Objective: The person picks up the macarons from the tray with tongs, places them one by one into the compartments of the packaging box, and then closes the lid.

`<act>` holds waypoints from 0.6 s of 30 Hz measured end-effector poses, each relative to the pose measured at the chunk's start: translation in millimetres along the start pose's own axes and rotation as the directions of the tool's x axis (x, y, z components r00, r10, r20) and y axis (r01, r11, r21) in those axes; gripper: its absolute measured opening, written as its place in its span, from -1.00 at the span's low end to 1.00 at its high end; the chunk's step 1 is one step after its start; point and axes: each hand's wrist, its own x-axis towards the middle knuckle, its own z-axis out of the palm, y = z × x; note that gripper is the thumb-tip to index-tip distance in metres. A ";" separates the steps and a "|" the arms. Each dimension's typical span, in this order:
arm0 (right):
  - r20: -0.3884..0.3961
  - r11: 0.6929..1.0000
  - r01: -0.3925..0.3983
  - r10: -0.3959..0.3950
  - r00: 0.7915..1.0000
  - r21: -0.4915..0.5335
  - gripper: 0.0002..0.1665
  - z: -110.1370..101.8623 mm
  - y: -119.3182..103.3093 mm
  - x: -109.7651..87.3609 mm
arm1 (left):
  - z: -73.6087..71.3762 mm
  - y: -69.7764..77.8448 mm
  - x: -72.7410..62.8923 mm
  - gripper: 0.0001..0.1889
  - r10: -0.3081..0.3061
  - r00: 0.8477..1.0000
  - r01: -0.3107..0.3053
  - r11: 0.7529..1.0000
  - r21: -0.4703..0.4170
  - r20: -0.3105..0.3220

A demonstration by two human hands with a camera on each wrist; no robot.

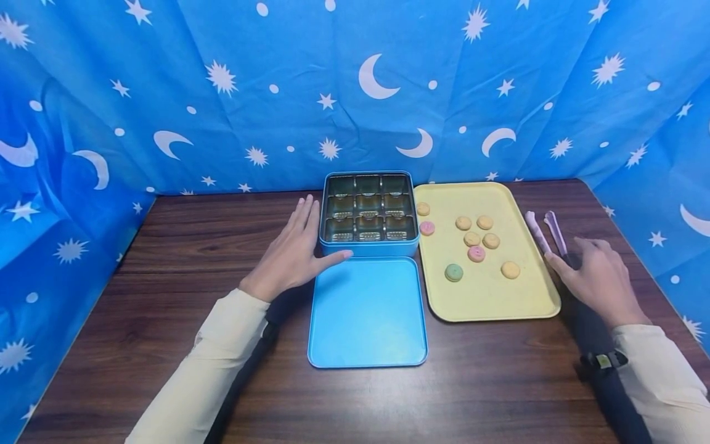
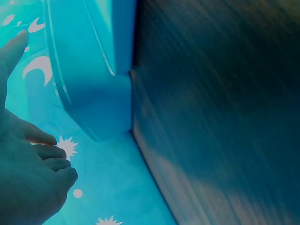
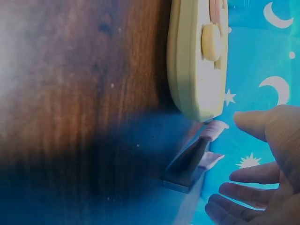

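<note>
My left hand [image 1: 291,250] is beside a blue square tin [image 1: 368,249], fingers extended and thumb spread near its front left corner; contact is unclear. The tin holds a divided insert [image 1: 368,203] with several bare compartments. Over the table at the right, my right hand [image 1: 601,280] hovers around the handle end of tongs [image 1: 537,231] with pale purple tips. In the right wrist view its thumb and fingers are apart, with the tongs [image 3: 190,161] lying beyond them. Small round macarons lie on a yellow tray [image 1: 493,306]: several yellow, a green one [image 1: 453,272] and pink ones [image 1: 476,253].
A blue lid [image 1: 368,314] lies flat in front of the tin. The tray sits against the tin's right side, with a yellow macaron [image 1: 423,208] and a pink one [image 1: 426,228] at its left edge. A blue patterned cloth [image 1: 310,80] hangs behind the dark wooden table [image 1: 183,246].
</note>
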 end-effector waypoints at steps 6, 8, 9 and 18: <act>0.050 0.999 -0.035 0.035 0.998 0.000 -0.15 3.7 5.4 9.7 | 6.5 -1.8 11.7 0.32 0.006 1.000 -0.006 0.999 -0.039 0.007; 0.059 0.999 -0.039 0.039 0.997 0.007 -0.17 4.8 6.3 12.3 | 8.7 -1.6 14.7 0.34 0.009 1.000 -0.008 0.999 -0.044 0.012; 0.070 0.999 -0.049 0.048 0.996 0.012 -0.19 5.1 6.6 13.3 | 9.4 -1.1 15.9 0.34 0.012 1.000 -0.012 0.999 -0.045 0.015; 0.107 0.996 -0.079 0.076 0.991 0.026 -0.34 8.5 7.9 23.8 | 17.6 6.7 28.8 0.39 0.039 0.999 -0.038 0.999 -0.029 0.030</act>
